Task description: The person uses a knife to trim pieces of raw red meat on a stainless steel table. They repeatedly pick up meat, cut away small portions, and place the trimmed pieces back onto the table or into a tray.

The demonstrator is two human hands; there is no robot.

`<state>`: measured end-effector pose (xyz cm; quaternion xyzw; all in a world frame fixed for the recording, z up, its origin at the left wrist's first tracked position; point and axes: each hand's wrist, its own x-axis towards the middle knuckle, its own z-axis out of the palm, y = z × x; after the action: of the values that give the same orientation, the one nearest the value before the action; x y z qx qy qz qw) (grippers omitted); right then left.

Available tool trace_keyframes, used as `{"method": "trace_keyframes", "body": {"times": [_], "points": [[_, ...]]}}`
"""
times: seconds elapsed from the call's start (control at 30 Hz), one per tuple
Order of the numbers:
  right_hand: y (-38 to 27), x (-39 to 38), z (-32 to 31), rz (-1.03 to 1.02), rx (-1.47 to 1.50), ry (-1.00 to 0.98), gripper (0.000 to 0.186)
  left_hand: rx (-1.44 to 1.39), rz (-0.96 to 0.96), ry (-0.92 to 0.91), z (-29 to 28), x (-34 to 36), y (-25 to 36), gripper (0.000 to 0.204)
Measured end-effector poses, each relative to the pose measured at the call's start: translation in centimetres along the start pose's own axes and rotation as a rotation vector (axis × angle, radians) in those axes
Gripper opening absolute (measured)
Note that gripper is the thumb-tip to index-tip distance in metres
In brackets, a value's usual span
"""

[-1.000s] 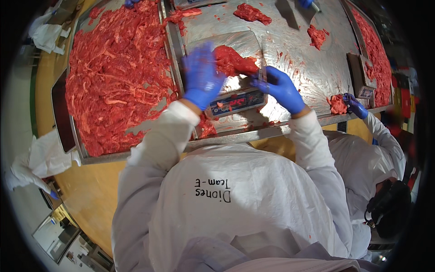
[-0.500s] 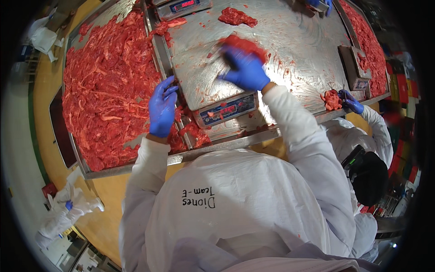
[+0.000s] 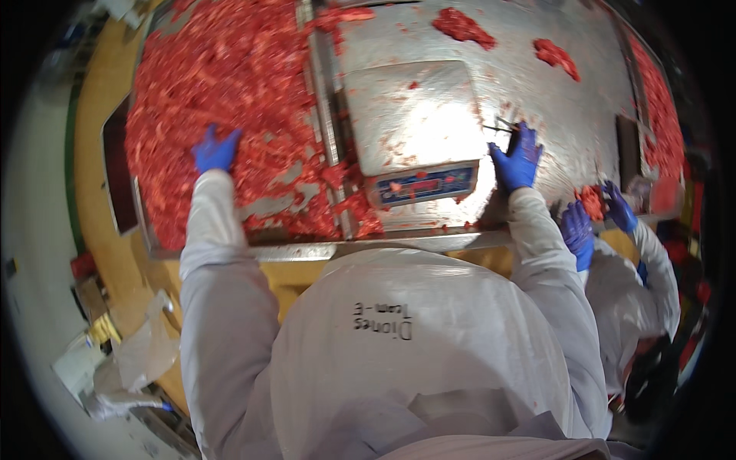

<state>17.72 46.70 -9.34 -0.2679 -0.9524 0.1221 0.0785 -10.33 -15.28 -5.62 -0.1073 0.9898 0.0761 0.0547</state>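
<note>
My left hand, in a blue glove, rests with spread fingers on a broad heap of raw red meat at the left. To the right of the scale, my right hand, gloved alike, is over the metal table with thumb and fingers apart. Its fingertips are beside a thin dark tool, perhaps scissors; whether they touch it I cannot tell. Between my hands stands a scale with a steel pan bearing only small scraps. Two pieces of meat, one at the back and another farther right, lie on the table.
A raised metal divider separates the meat heap from the scale. At my right a co-worker's gloved hands flank a lump of meat. Beyond a dark box-like object is more meat along the right side.
My right hand has let go of the meat from the scale, which lies on the table, and moved right near the dark tool. My left hand has moved left onto the heap. The view has shifted.
</note>
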Motion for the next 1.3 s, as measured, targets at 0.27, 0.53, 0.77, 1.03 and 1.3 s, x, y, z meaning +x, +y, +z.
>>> {"method": "trace_keyframes", "body": {"times": [0.27, 0.53, 0.77, 1.03, 1.3], "points": [[0.6, 0.9, 0.1, -0.037, 0.002, 0.013, 0.099, 0.131, 0.394, -0.142, -0.7, -13.3, 8.2, 0.06], [1.0, 0.7, 0.4, -0.041, 0.017, 0.029, 0.097, -0.288, 0.629, -0.354, 4.5, -20.3, 7.2, 0.03], [1.6, 0.5, 1.1, -0.041, 0.027, 0.005, 0.099, -0.321, 0.648, -0.269, 0.3, -12.1, 13.1, 0.043], [0.8, -5.0, -1.2, -0.011, 0.231, -0.183, 0.083, -0.196, 0.839, -0.394, -0.1, -23.7, 5.6, 0.036], [-2.6, -10.9, -4.6, -0.057, 0.216, -0.18, 0.075, -0.276, 0.695, -0.436, -0.4, -16.6, 9.3, 0.034]]}}
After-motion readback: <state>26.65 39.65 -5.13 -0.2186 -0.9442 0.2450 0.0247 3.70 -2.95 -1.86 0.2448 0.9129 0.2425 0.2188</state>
